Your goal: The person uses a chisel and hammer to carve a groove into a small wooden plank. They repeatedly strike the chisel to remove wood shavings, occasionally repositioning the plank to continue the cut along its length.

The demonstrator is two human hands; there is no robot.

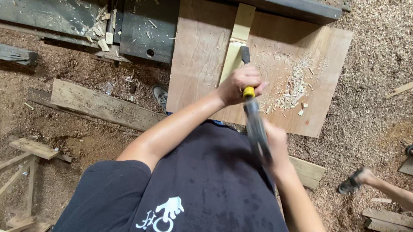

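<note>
chisel (245, 56): dark steel blade with a yellow-collared handle, standing on a pale wood strip (238, 39) that lies lengthwise across a plywood sheet (200, 49). blade tip meets the strip about midway along it. judged stiff, fairly light, sharp at the edge; best taken by the handle, well back from the blade, as it is now.

left hand (238, 84): wrapped tight around the chisel handle, fingers fully curled, steadying it on the strip.

right hand (273, 142): clenched on the grip of a striking tool (256, 129), head end close to the chisel's yellow butt. the tool is smeared by motion; mallet or hammer cannot be told, nor whether it touches the chisel.

wood strip: narrow, thin, probably light and liable to split along the grain; loose on the sheet, no clamp seen.

shavings (293, 85): pale curls and chips scattered on the plywood to the right of the strip.

dark metal bench (43, 4): beyond the sheet, littered with chips.

floor (389, 61): deep sawdust, with planks (104, 106), offcuts and a small wooden frame (6, 179) lying about.

another person's sandalled feet (352, 181): at the right edge, cut off above the shin.

hidden: the chisel's cutting edge, the near edge of the plywood under the dark shirt (204, 203), and the tool's head.
</note>
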